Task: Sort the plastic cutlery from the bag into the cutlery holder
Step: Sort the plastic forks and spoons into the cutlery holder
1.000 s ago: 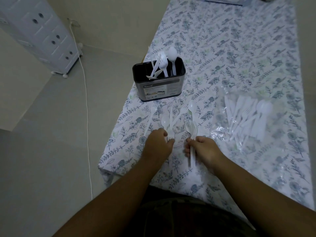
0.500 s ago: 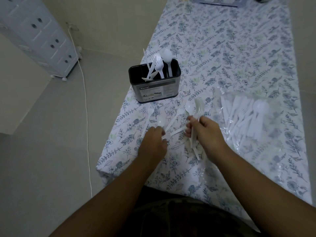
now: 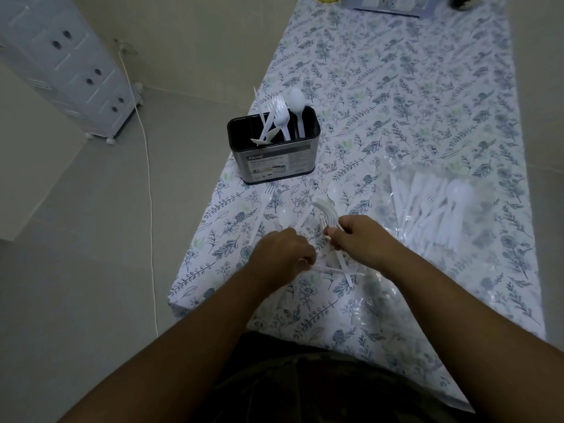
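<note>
A black cutlery holder (image 3: 276, 166) stands near the table's left edge with white forks, a spoon and a knife upright in it. My right hand (image 3: 360, 239) grips a bunch of white plastic forks (image 3: 328, 213), tines pointing away from me. My left hand (image 3: 283, 254) pinches a white utensil (image 3: 335, 271) that lies flat on the cloth; its head is hidden. A loose white spoon (image 3: 285, 218) and a fork (image 3: 268, 190) lie between my hands and the holder. A clear plastic bag (image 3: 433, 209) with several white pieces lies to the right.
A floral tablecloth (image 3: 412, 102) covers the long table. Its left edge drops to a grey floor with a white cable (image 3: 149, 184) and a white drawer unit (image 3: 67, 65). Some items sit at the table's far end (image 3: 387, 4).
My right hand has lifted the bunch of forks off the cloth. My left hand has closed on a utensil near the front edge. The view has shifted slightly.
</note>
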`<state>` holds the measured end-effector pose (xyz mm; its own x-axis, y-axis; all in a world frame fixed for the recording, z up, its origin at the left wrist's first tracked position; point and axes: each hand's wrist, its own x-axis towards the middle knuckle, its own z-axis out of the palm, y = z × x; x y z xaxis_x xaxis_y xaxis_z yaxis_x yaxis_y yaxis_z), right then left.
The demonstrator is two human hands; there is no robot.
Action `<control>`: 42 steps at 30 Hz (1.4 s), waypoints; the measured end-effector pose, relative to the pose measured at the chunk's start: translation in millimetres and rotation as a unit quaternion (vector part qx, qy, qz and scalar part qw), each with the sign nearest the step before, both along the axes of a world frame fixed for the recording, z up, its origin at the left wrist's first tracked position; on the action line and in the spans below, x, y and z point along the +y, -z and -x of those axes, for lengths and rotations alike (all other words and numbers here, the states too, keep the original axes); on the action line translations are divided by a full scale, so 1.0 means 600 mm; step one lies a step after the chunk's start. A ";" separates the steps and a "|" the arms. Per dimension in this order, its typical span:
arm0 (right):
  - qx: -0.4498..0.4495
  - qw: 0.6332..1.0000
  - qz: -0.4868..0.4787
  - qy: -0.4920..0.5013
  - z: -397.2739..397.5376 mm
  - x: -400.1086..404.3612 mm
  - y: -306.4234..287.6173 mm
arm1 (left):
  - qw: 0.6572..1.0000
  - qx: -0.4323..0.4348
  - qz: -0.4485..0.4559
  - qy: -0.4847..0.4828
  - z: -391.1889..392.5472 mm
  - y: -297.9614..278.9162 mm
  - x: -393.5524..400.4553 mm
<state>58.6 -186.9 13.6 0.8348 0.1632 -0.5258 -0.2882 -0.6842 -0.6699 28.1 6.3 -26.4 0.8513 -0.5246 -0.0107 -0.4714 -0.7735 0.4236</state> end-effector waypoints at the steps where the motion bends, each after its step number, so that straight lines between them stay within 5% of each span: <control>1: 0.007 1.000 0.012 -0.023 0.004 0.000 0.000 | 1.000 -0.022 0.021 0.004 -0.001 -0.004 0.003; 5: 0.127 0.986 -0.107 0.009 0.030 -0.004 0.016 | 0.993 -0.040 0.097 -0.054 -0.011 -0.008 0.005; 9: 0.178 0.964 -0.192 0.052 0.053 -0.009 0.028 | 0.987 0.031 0.127 -0.089 -0.022 -0.009 0.005; 15: 0.144 0.982 -0.124 0.012 0.065 -0.022 0.040 | 0.990 0.071 0.101 -0.067 -0.039 -0.017 -0.006; 21: 0.175 0.949 -0.240 0.110 0.083 -0.017 0.046 | 0.977 0.133 0.102 -0.134 -0.038 -0.008 -0.039; 26: 0.203 0.940 -0.226 0.152 0.086 -0.021 0.057 | 0.974 0.106 0.162 -0.121 -0.026 0.003 -0.063; 30: 0.157 0.948 -0.190 0.201 0.085 -0.041 0.060 | 0.926 0.108 0.235 -0.276 -0.017 0.011 -0.072; 37: 0.151 0.906 -0.269 0.289 0.089 -0.067 0.076 | 0.902 0.218 0.087 -0.363 -0.036 0.038 -0.120; 42: 0.166 0.904 -0.259 0.297 0.086 -0.078 0.080 | 0.893 0.233 0.080 -0.376 -0.048 0.040 -0.120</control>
<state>7.3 -233.5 -34.5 0.6662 0.0335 -0.7451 -0.7458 0.0376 -0.6651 57.2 -65.9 -50.6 0.8866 0.1679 -0.4310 0.4125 -0.7086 0.5724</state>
